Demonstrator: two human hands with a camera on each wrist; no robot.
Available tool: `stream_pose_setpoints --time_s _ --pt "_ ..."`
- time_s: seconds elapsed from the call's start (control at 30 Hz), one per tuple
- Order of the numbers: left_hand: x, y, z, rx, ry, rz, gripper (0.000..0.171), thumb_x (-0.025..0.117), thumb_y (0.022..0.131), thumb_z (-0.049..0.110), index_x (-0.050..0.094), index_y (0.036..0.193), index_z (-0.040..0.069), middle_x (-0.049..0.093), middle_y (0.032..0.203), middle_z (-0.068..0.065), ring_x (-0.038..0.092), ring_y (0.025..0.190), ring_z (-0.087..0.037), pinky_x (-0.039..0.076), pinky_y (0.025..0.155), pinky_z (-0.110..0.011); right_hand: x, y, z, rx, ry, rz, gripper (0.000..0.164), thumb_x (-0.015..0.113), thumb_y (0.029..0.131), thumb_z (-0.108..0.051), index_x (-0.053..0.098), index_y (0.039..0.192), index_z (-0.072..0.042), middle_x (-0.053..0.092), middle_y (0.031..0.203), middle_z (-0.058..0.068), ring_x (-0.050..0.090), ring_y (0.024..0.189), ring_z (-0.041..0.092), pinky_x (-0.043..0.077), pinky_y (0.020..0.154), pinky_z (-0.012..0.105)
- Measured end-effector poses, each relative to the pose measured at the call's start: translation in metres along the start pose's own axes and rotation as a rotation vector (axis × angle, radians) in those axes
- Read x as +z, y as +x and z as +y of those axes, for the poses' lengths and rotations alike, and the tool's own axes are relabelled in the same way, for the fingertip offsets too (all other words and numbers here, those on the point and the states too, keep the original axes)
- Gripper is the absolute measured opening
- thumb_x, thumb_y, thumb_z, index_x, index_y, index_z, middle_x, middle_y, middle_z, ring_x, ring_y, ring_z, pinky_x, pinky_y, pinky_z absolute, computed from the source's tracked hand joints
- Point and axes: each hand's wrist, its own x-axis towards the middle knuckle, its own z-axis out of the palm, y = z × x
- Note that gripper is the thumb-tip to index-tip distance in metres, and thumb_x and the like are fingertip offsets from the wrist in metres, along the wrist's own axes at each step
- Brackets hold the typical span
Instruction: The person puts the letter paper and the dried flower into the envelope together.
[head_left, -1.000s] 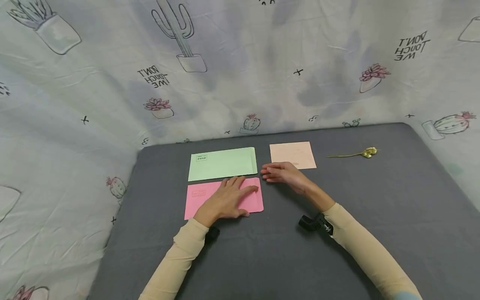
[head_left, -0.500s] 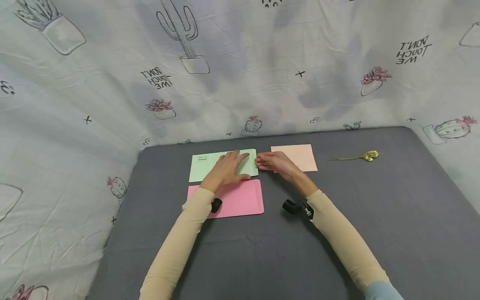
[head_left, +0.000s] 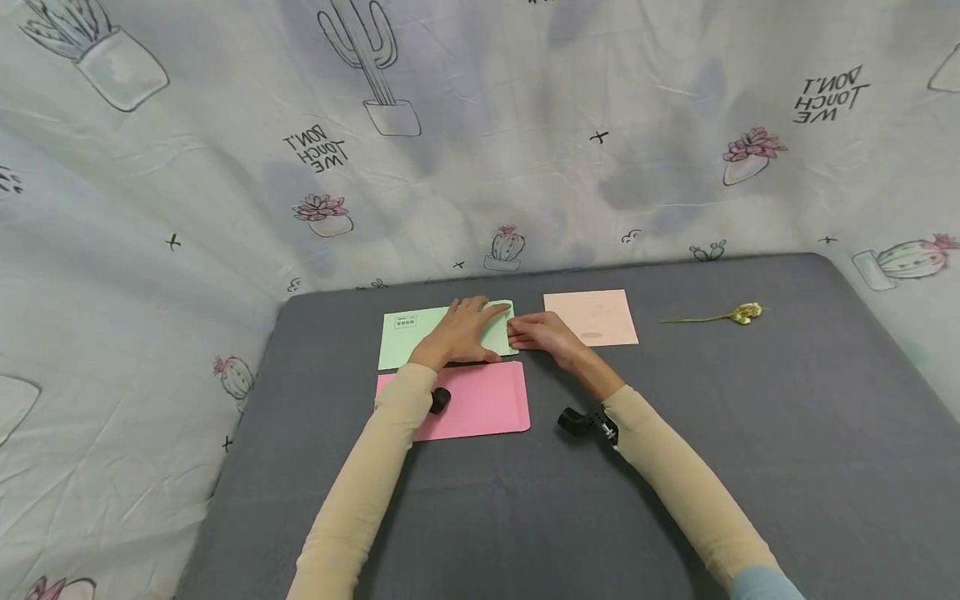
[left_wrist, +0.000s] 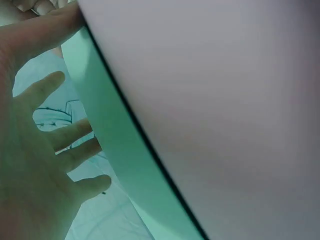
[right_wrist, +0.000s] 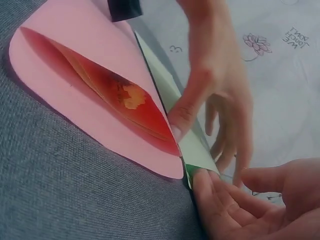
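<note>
Left hand [head_left: 461,329] spread over pale-green rectangular paper envelope [head_left: 412,337], right hand [head_left: 547,335] unclenched at its mouth [right_wrist: 196,169]; I'd part it gently.

Green envelope [head_left: 408,337], pink envelope [head_left: 486,403]; cactus-print cloth [head_left: 480,125]

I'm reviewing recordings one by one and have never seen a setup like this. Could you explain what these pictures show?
There is no robot here, just a person's bare left hand and right hand. One picture looks down from the head; the other two come from each wrist. On the grey cloth surface lie a pale green rectangular paper envelope, a pink rectangular paper envelope nearer the person, a flat peach paper rectangle and a yellow flower on a thin stem. The left hand spreads over the green envelope while the right hand touches its open end; neither clearly grips it.
</note>
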Motion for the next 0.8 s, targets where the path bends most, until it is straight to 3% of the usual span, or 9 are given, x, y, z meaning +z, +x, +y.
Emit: stream_pose_setpoints --time_s 0.2,0.47,0.53,0.63,0.73,0.8 --pt "-0.003 0.001 0.002 0.002 -0.008 0.025 0.085 0.085 0.074 0.04 0.044 0.147 0.022 0.037 0.144 -0.019 0.037 0.134 -0.035 0.023 0.115 -0.053 0.002 -0.003 -0.003 -0.018 -0.061 -0.001 0.037 0.05 0.103 -0.012 0.054 0.131 0.012 0.064 0.118 0.026 0.069 0.092 0.015 0.056 0.086 0.029" --pt "-0.001 0.004 0.003 0.016 0.018 0.074 0.085 0.086 0.073 0.041 0.045 0.145 0.022 0.038 0.144 -0.018 0.04 0.132 -0.035 0.027 0.113 -0.052 -0.005 -0.009 -0.005 -0.08 -0.156 -0.051 0.038 0.049 0.103 -0.011 0.051 0.135 0.01 0.061 0.122 0.029 0.065 0.108 0.031 0.053 0.092 0.036" --pt "-0.002 0.007 0.0 0.022 0.022 0.073 0.083 0.085 0.073 0.041 0.045 0.144 0.023 0.038 0.143 -0.017 0.041 0.132 -0.034 0.027 0.113 -0.052 -0.01 -0.009 -0.008 -0.128 -0.258 -0.029 0.037 0.05 0.103 -0.012 0.053 0.133 0.009 0.061 0.124 0.027 0.063 0.111 0.034 0.053 0.093 0.039" --pt "-0.003 0.011 -0.004 0.033 0.036 0.067 0.081 0.084 0.075 0.042 0.046 0.144 0.025 0.039 0.143 -0.016 0.041 0.131 -0.033 0.026 0.114 -0.05 -0.022 -0.01 -0.015 -0.23 -0.494 0.047 0.035 0.053 0.101 -0.01 0.057 0.13 0.009 0.062 0.124 0.025 0.061 0.114 0.037 0.051 0.095 0.044" --pt "-0.005 0.015 -0.008 0.04 0.043 0.059 0.079 0.083 0.075 0.042 0.046 0.143 0.026 0.038 0.144 -0.016 0.041 0.132 -0.032 0.025 0.114 -0.049 -0.041 -0.008 -0.026 -0.314 -0.744 0.127 0.033 0.057 0.098 -0.006 0.06 0.127 0.008 0.061 0.126 0.025 0.057 0.118 0.039 0.046 0.098 0.049" --pt "-0.006 0.017 -0.012 0.046 0.042 0.058 0.078 0.083 0.076 0.042 0.047 0.143 0.026 0.037 0.146 -0.016 0.04 0.134 -0.032 0.025 0.115 -0.049 -0.056 -0.007 -0.032 -0.334 -0.842 0.137 0.034 0.059 0.095 -0.002 0.059 0.127 0.01 0.059 0.128 0.027 0.053 0.121 0.043 0.042 0.102 0.053"
